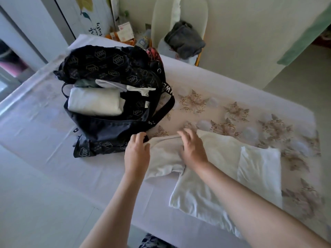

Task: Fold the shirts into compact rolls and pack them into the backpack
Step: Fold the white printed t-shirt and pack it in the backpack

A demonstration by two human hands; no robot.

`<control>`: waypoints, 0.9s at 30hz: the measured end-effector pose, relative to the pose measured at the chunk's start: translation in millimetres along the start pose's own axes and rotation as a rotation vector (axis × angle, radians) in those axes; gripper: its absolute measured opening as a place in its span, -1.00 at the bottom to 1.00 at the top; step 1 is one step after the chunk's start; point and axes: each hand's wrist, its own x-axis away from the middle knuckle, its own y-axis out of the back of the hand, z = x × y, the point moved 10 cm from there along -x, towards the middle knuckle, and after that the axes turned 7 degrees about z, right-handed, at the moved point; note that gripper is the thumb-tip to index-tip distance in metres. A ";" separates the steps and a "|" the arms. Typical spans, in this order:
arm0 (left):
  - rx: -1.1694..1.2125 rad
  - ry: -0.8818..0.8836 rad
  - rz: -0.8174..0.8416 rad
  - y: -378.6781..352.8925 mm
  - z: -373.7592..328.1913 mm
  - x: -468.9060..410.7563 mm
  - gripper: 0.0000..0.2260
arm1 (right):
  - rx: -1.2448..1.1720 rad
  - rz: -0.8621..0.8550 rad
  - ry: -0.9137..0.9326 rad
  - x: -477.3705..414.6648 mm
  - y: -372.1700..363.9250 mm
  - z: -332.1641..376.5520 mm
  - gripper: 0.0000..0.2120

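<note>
The black backpack (107, 68) lies open on the bed (35, 140) with a rolled white shirt (93, 102) packed in its mouth and more white cloth tucked just behind that roll. Just right of the backpack's near corner a white shirt (215, 158) lies spread flat on the bed, stretching away from the backpack. The left hand (137, 149) pinches the shirt's end nearest the backpack, fingers curled over its edge, while the right hand (191, 145) rests on the cloth beside it with loose, spread fingers.

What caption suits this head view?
Left hand and right hand handle a white shirt beside the open black backpack.
</note>
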 end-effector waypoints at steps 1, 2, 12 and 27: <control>-0.074 -0.045 -0.024 -2.6 -2.3 7.8 -0.69 | 0.070 -0.063 0.042 10.4 0.8 3.2 -0.62; -0.134 -0.048 -0.044 -6.3 -0.6 16.9 -0.70 | 0.123 -0.084 0.084 21.1 -3.7 5.5 -0.73; -0.035 0.390 0.177 -35.1 70.8 47.8 -0.78 | 0.136 0.181 0.119 10.9 -27.7 41.4 -0.62; 0.443 0.395 0.490 -34.3 46.8 39.0 -0.67 | -0.569 0.230 -0.195 -35.4 25.6 46.7 -0.77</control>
